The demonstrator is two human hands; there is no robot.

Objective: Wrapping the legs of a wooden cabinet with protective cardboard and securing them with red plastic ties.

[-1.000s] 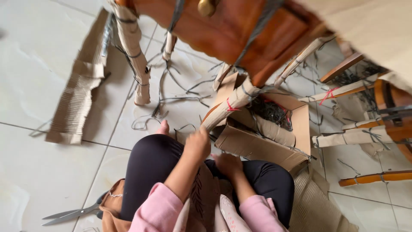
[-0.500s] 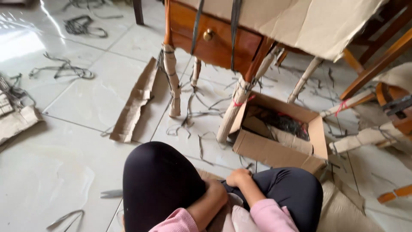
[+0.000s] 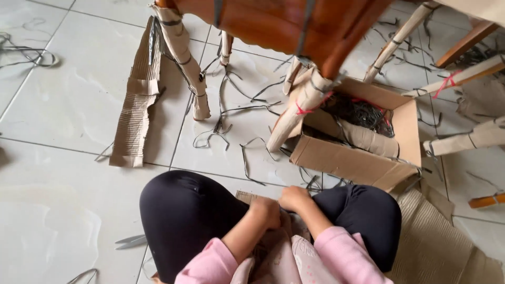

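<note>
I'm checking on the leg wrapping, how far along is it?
Done: three table legs wear tied corrugated wrap. In hand: both hands, left hand and right hand, meet in the lap over a cardboard piece. Left: a loose cardboard strip lies unused.

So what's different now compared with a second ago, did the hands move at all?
Yes. The left hand, which was reaching up to the cardboard-wrapped table leg, let go and dropped to the lap beside the right hand. Both now sit together over a piece of corrugated cardboard. The open box, the scissors and the floor scraps stayed put.
</note>
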